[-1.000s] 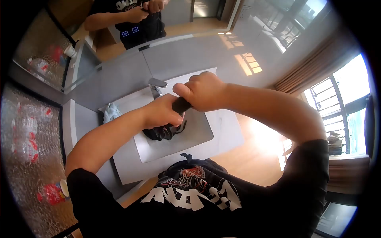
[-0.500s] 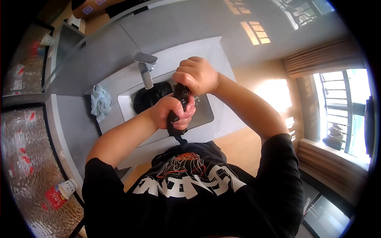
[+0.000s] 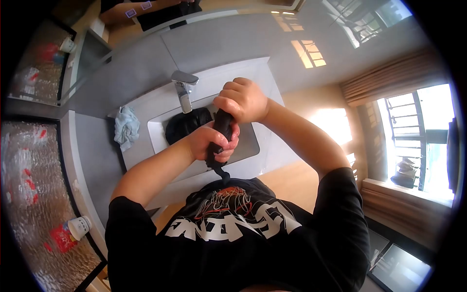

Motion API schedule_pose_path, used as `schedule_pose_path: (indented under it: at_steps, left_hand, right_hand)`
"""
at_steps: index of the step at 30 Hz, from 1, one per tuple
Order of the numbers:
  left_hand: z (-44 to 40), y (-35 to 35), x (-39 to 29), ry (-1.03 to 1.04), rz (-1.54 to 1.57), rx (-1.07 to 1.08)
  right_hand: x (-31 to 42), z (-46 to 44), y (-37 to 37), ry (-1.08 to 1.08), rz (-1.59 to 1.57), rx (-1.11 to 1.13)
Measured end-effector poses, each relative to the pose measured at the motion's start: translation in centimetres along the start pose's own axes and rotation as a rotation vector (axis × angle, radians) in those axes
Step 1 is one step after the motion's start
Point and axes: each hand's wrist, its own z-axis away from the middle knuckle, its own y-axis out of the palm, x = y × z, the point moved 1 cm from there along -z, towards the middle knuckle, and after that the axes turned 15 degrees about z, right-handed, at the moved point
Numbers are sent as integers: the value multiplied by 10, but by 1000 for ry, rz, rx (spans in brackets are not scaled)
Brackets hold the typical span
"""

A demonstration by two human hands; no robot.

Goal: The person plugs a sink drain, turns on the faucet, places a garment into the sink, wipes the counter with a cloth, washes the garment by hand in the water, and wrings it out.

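Note:
Over the sink, my left hand (image 3: 216, 141) is closed around the lower part of a twisted black cloth (image 3: 223, 122). My right hand (image 3: 243, 100) grips the same cloth at its upper end, knuckles upward. Both hands look wet. A loose tail of the cloth hangs below my left hand towards my shirt. More black fabric (image 3: 187, 125) lies bunched in the basin under the tap, partly hidden by my left hand and forearm.
The chrome tap (image 3: 185, 92) stands at the back of the white sink (image 3: 156, 138). A light blue cloth (image 3: 127, 127) lies on the counter's left end. To the left is a textured panel (image 3: 34, 160) with a white cup (image 3: 79, 227). A window (image 3: 413, 141) is at right.
The view has shifted slightly, and a reflected arm shows more at the top. Between my hands the cloth looks more tightly wrung. Both hands keep their hold.

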Motion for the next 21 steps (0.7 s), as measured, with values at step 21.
schedule_pose_path:
  at_steps: [21]
  left_hand:
    - [51,89,10,620,-1660,-130]
  right_hand:
    - [114,-17,-94,813,-273,773]
